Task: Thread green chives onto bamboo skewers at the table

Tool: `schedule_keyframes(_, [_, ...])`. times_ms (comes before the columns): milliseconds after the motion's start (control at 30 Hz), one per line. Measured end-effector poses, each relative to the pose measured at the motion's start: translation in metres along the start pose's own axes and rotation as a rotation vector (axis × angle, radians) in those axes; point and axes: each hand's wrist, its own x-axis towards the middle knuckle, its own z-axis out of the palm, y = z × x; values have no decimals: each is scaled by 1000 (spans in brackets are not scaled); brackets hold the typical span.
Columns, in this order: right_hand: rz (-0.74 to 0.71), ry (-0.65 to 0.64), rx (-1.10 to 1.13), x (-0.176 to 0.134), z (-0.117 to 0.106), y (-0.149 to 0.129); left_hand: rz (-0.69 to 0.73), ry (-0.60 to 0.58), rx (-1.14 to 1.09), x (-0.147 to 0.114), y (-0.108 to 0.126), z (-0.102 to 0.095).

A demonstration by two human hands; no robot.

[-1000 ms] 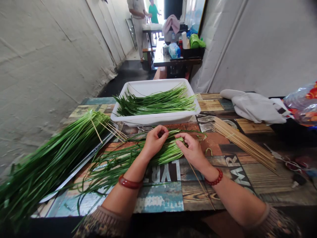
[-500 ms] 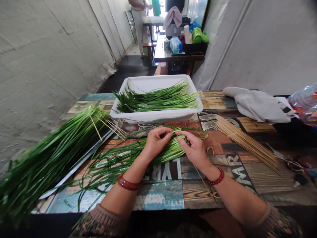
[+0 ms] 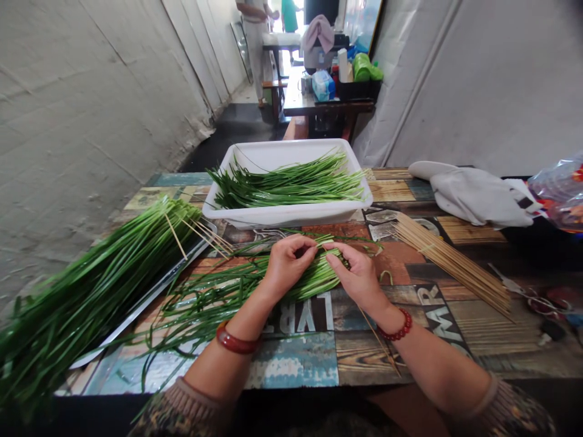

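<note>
Long garlic chives (image 3: 218, 291) lie loose across the table, their pale stem ends gathered under my hands. My left hand (image 3: 289, 264) is closed, thumb and forefinger pinching chive stems near their cut ends. Close beside it, fingertips almost meeting, my right hand (image 3: 357, 270) is closed in a pinch at the same stems. A thin bamboo skewer (image 3: 380, 346) slants out from beneath the right palm toward the table's front edge; its upper part is hidden by the hand. At left, a thick pile of chives (image 3: 113, 279) with skewers through the stem ends rests on a metal tray (image 3: 150, 295).
A white plastic tub (image 3: 286, 213) holding more chives stands behind my hands. To the right lie a bundle of bamboo skewers (image 3: 450, 264), scissors (image 3: 531, 294) and a grey cap (image 3: 478, 194). Farther back are another table (image 3: 296, 103) and a standing person (image 3: 255, 48).
Very little differs. Both hands stay at the stem ends with only slight finger movement, and the view has shifted a touch.
</note>
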Motion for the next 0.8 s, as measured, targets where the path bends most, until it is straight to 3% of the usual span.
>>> schedule_keyframes(800, [-16, 17, -1, 0, 1, 2, 109, 3, 82, -3, -3, 3])
